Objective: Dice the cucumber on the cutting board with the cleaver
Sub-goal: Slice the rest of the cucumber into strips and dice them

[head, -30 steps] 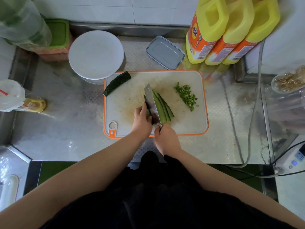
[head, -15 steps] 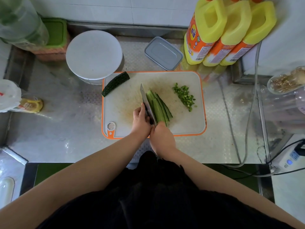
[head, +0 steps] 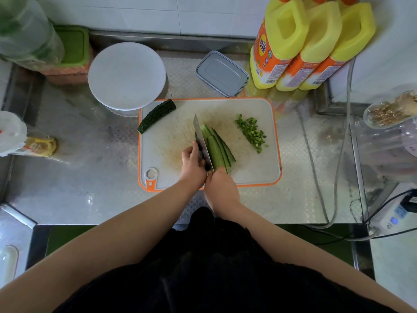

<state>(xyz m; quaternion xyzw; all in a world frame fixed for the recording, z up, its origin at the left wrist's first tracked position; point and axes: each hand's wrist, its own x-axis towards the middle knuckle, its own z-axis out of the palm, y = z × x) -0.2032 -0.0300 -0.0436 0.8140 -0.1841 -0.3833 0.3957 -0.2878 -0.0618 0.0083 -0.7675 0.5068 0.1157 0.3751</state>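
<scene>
A white cutting board with an orange rim lies on the steel counter. In its middle are several long cucumber strips, cut side up. The cleaver stands on edge along their left side, blade pointing away from me. My right hand grips its handle at the near end. My left hand is curled against the blade's left face, holding a dark cucumber piece there. A pile of diced cucumber sits at the board's right. An uncut cucumber piece lies on the far left corner.
A white round lid on a bowl touches the board's far left corner. A grey lidded box and three yellow bottles stand behind. Cables run down the right side. A bagged item lies at left.
The cleaver and both hands stay along the left side of the strips, nearly where they were; only the view has shifted slightly.
</scene>
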